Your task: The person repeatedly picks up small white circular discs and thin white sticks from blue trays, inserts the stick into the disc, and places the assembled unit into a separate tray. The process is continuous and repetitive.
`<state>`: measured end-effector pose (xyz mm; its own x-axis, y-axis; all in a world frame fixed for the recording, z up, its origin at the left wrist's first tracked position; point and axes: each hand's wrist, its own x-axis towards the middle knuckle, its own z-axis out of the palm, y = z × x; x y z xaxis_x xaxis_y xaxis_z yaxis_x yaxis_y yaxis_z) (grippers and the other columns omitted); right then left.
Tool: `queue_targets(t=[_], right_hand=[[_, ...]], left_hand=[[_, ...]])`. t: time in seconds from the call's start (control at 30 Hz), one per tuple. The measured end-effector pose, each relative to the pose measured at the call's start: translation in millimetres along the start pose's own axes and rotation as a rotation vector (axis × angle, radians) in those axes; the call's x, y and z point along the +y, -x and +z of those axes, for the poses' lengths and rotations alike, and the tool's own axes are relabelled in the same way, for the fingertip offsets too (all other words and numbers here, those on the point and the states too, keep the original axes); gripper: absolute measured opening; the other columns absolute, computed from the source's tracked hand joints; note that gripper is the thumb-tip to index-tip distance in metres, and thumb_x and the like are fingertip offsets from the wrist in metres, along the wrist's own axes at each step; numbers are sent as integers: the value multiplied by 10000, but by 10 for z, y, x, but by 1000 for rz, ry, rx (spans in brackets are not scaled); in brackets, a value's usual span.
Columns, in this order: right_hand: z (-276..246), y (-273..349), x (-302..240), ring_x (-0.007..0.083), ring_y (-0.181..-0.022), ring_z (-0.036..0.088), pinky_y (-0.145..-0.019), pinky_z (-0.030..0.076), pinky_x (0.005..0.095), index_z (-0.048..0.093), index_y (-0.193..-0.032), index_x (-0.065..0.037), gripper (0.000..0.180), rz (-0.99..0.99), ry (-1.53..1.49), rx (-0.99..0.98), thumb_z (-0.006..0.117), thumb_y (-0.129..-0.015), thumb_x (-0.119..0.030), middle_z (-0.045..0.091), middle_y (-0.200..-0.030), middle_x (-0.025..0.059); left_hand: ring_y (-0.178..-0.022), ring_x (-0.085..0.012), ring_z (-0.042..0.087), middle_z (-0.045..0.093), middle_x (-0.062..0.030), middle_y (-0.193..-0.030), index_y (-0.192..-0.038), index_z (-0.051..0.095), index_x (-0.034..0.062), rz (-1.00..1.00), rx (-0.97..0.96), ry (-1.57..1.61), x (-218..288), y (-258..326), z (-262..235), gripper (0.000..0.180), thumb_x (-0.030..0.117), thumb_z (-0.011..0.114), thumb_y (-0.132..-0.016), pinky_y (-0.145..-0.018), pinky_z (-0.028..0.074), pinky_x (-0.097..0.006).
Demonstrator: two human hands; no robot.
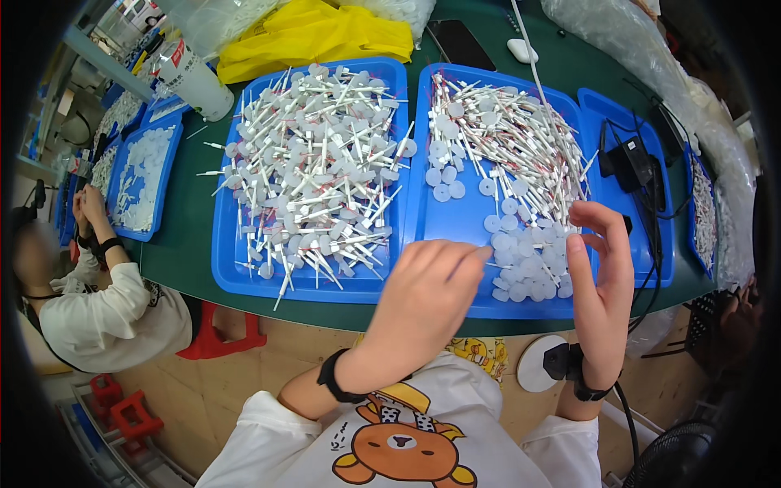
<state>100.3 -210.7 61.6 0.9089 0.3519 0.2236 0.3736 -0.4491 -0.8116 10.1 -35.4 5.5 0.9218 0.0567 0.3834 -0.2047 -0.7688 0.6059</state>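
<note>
My left hand (427, 297) is closed in a pinch at the near edge of the right blue tray (455, 228). What its fingertips hold is too small to make out. Beside them lies a heap of translucent round discs (529, 264). My right hand (604, 272) is raised at that tray's right rim, fingers curled, with a gap between thumb and index fingertip. Thin white sticks with connectors and reddish wires (512, 130) fill the back of this tray. A slender pale cord (533, 65) runs down from above toward my right fingers.
A left blue tray (224, 260) is heaped with sticks fitted with discs. Behind it are a yellow bag (317, 37) and a plastic cup (195, 81). A phone (461, 45) lies at the back. Black adapters (630, 163) sit in another tray. A co-worker (106, 301) sits at left.
</note>
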Motion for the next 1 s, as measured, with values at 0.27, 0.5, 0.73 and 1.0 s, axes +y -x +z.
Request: queue_targets(t=[0.27, 0.5, 0.73, 1.0], right_hand=[[-84, -47, -37, 319, -1005, 597, -876, 456, 369, 597, -1104, 14, 200, -145, 197, -182, 612, -910, -32, 604, -1060, 166], [-115, -97, 276, 365, -985, 607, -861, 478, 381, 615, -994, 8, 164, -116, 442, -370, 615, -838, 58, 648, -992, 152], [-27, -175, 372, 328, -854, 599, -742, 488, 414, 669, -839, -2, 68, -213, 606, -352, 680, -775, 18, 560, -841, 131], [148, -225, 530, 282, -834, 602, -709, 496, 394, 654, -776, -10, 54, -390, 756, -329, 693, -740, -16, 538, -858, 115]], left_hand=[[-1031, -321, 606, 636, -118, -1135, -1201, 629, 16, -14, -75, 124, 58, -124, 340, 400, -88, 587, -817, -893, 497, -405], [-864, -303, 667, 634, -109, -1069, -1152, 650, 33, -157, 19, 191, 11, -35, 257, 309, -57, 623, -858, -746, 551, -377], [-831, -272, 677, 636, -105, -1051, -1147, 666, 48, -193, 28, 292, -26, 9, 143, 270, -7, 663, -882, -716, 558, -341], [-813, -192, 669, 652, -110, -1029, -1117, 683, 19, -194, 50, 337, -41, 11, 143, 260, -18, 696, -860, -729, 553, -296]])
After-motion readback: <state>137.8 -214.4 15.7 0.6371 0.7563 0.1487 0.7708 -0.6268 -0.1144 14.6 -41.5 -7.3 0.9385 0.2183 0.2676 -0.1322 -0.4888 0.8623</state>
